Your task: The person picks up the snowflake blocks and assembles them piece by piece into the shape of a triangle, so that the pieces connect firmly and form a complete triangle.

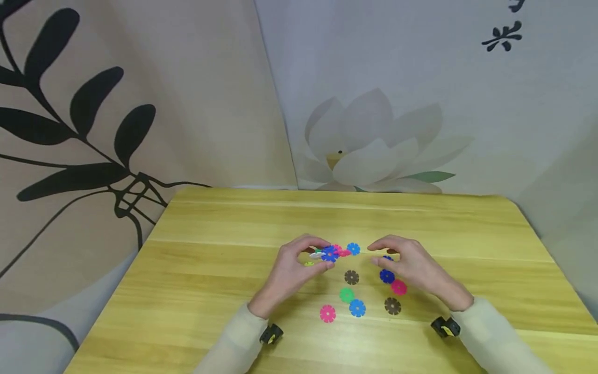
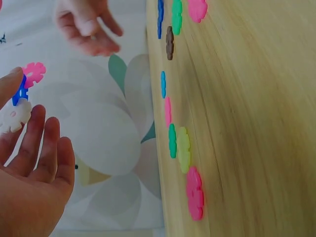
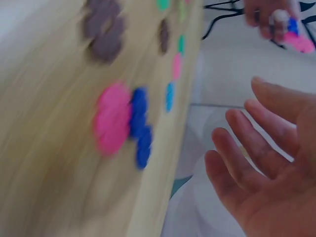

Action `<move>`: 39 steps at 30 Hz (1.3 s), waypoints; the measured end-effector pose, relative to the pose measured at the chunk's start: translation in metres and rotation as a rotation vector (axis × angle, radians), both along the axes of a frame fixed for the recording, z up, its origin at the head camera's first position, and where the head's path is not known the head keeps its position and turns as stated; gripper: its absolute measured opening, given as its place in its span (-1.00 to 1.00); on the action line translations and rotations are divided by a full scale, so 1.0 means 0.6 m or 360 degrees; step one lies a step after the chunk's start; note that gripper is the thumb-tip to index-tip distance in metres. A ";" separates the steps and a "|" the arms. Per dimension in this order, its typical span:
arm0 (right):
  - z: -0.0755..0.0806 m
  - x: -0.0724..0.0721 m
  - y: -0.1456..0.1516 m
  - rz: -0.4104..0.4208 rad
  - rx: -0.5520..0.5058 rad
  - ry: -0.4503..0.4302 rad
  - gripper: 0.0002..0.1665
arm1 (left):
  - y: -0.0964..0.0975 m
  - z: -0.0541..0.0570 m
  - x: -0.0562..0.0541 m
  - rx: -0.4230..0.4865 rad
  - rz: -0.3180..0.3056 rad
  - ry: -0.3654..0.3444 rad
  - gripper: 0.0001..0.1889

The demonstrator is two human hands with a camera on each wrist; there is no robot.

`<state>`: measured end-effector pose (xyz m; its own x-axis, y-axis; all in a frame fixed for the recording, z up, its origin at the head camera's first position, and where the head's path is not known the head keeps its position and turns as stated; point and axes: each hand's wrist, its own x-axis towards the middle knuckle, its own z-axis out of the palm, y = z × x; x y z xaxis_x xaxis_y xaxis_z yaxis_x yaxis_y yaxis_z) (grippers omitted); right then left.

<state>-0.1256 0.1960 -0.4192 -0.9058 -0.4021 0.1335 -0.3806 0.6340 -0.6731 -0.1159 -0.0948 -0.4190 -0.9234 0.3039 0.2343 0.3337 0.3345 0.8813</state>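
My left hand (image 1: pixel 290 269) pinches a small chain of joined plastic snowflake discs between thumb and fingers, held above the table. In the left wrist view the chain has a white disc (image 2: pixel 16 116), a blue disc (image 2: pixel 20 91) and a pink disc (image 2: pixel 34 74) at its far end. Facing it from the right, my right hand (image 1: pixel 411 262) hovers with fingers extended and apart, holding nothing. Near and below that hand lie a dark blue disc (image 1: pixel 386 276) and a pink disc (image 1: pixel 398 287). Another dark blue disc (image 3: pixel 143 147) is partly hidden by the hand in the head view.
More loose discs lie between and in front of the hands: brown (image 1: pixel 352 277), green (image 1: pixel 347 295), light blue (image 1: pixel 357 308), pink (image 1: pixel 328 314) and a second brown one (image 1: pixel 392 306). Another light blue disc (image 1: pixel 353 249) lies farther back on the wooden table (image 1: pixel 210 291). A printed curtain (image 1: pixel 224 104) hangs behind.
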 end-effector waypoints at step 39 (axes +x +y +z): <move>-0.034 -0.046 0.065 0.0225 0.0283 -0.0213 -0.82 | -0.011 -0.003 0.001 -0.0027 0.0021 -0.0127 -0.65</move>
<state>-0.1531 0.2350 -0.4395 -0.8438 -0.5324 -0.0678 -0.3891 0.6938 -0.6060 -0.1155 -0.1015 -0.4208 -0.9429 0.2950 0.1547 0.2582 0.3537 0.8990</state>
